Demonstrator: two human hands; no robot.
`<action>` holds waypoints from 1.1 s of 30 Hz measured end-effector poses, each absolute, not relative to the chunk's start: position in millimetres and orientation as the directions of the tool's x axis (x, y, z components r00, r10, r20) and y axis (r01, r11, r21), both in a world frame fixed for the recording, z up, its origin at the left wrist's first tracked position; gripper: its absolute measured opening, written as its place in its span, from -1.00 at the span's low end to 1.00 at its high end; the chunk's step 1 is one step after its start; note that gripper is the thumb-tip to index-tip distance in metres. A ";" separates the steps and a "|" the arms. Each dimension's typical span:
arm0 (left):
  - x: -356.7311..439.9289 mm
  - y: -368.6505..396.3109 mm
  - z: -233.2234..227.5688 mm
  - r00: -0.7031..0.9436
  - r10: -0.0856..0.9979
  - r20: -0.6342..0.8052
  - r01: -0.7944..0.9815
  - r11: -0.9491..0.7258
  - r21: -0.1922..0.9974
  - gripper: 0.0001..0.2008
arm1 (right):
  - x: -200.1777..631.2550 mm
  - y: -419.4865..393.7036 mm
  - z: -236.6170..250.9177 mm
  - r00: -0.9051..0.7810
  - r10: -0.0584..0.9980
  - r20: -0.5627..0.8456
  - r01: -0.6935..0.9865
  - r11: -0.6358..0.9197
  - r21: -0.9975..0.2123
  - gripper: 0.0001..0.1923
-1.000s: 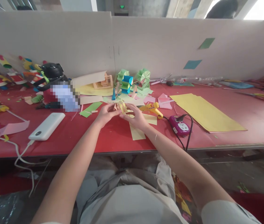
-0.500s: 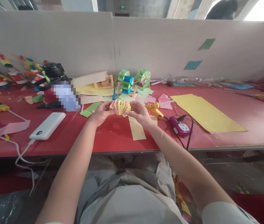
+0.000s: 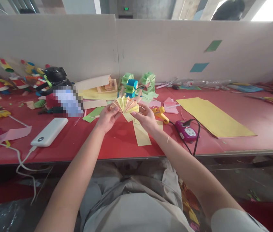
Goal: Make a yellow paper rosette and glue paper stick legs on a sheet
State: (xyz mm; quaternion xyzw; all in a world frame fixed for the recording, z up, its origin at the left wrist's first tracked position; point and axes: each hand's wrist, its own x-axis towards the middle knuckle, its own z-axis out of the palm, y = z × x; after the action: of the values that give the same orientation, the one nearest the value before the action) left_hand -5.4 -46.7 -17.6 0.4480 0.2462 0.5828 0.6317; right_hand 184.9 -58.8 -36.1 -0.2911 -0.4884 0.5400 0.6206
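Note:
A pleated paper fan [image 3: 125, 104] in yellow and peach is spread open above the red table [image 3: 247, 129]. My left hand [image 3: 106, 117] pinches its left end and my right hand [image 3: 146, 117] pinches its right end. Under my hands lie pale yellow paper strips [image 3: 141, 134]. A yellow glue gun [image 3: 160, 113] rests just right of my right hand.
Green and blue folded paper models [image 3: 136, 84] stand behind the fan. A purple power socket [image 3: 186, 131] with a black cord, a large yellow sheet [image 3: 213, 116], a white power bank [image 3: 49, 131], a black bottle [image 3: 54, 77] and scissors [image 3: 269, 100] lie around.
Both hands lifted the folded paper off the table and spread it from a tight bundle into a wide fan.

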 end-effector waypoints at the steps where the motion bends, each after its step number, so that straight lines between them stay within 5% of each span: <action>1: -4.0 -47.0 -17.8 0.191 0.960 0.206 -0.525 -0.078 0.848 -0.65 | 184.1 -58.8 -36.2 -0.064 0.956 0.286 -0.401 0.237 -0.885 -0.42; 16: -5.6 -35.2 -26.3 0.016 0.999 0.035 -0.651 -0.016 0.759 -0.79 | 179.0 -62.9 -37.6 -0.216 0.962 0.168 -0.380 0.076 -0.922 -0.41; 25: -4.0 -35.1 -27.8 0.017 1.000 -0.014 -0.618 0.021 0.786 -0.75 | 176.8 -61.7 -42.0 -0.118 0.951 0.286 -0.326 0.235 -0.916 -0.45; 33: -5.0 -31.4 -33.1 0.008 0.998 -0.058 -0.507 0.053 0.860 -0.60 | 178.0 -63.5 -49.2 0.003 0.912 0.411 0.198 0.402 -0.894 -0.63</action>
State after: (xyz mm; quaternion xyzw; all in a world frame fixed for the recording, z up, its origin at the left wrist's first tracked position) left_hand -5.0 -31.4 -33.1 0.3346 0.3673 0.6011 0.6260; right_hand 178.0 -63.5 -49.2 -0.4418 -0.6281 0.3222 0.5536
